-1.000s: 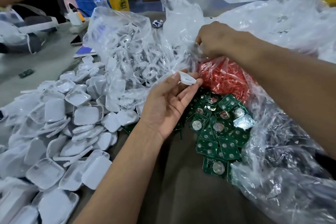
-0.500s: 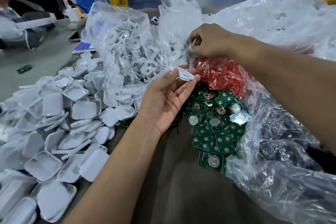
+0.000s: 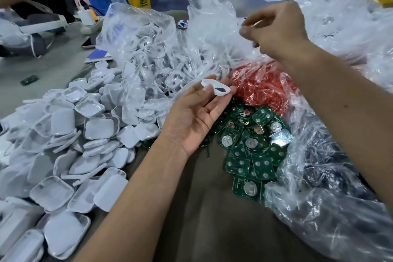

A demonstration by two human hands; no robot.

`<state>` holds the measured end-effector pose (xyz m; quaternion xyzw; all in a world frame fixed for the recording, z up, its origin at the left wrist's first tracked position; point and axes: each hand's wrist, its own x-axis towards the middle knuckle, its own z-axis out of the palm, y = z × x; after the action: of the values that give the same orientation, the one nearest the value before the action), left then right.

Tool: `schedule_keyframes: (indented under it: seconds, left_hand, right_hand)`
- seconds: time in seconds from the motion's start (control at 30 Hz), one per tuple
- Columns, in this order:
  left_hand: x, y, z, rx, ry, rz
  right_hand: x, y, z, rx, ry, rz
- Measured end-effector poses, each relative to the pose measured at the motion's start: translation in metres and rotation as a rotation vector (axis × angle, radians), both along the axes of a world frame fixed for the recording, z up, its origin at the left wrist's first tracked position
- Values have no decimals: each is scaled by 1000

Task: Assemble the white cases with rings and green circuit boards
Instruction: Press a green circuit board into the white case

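Grey worktable (image 3: 212,229) crowded with parts — both hands busy.
Left hand (image 3: 194,121) pinches a white case (image 3: 215,90) at its fingertips; right hand (image 3: 274,27), raised beyond it, pinches clear plastic bag (image 3: 212,34) — green circuit boards (image 3: 248,151) lie just right of the left palm, loose cases (image 3: 70,138) piled to its left.

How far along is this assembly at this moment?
Early. Nothing finished can be picked out: the white cases lie in a loose heap and the green circuit boards sit unfitted. In hand: the left hand pinches one white case piece at its fingertips, while the right hand pinches the clear plastic bag above the red parts. Left: ring and board fitting, then the whole pile.
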<state>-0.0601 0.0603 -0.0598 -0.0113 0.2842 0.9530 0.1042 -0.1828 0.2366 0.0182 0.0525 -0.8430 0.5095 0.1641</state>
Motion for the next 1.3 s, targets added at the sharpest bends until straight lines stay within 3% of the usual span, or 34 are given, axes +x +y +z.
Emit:
schedule_keyframes:
  seconds: [0.1, 0.23, 0.43, 0.67, 0.83, 1.0, 1.3]
  left_hand:
    - [-2, -4, -1, -15, 37, -39]
    - [-6, -13, -2, -64, 44, -48]
    - [-5, -13, -4, -181, 70, -68]
    - [-4, -12, -4, -239, 126, -62]
    - [-6, -11, -7, -305, 152, -37]
    - [-4, -9, -7, -354, 189, -30]
    - [-3, -15, 1, -215, 112, -42]
  right_hand:
    - [46, 2, -13, -448, -143, 177]
    - [95, 9, -40, -605, -239, 314]
    - [112, 13, -62, -611, -81, 440]
    - [110, 9, -72, -449, 99, 489]
    - [111, 9, -70, -561, 56, 471]
    - [111, 7, -72, -547, 85, 361]
    - [107, 13, -67, -676, -21, 328]
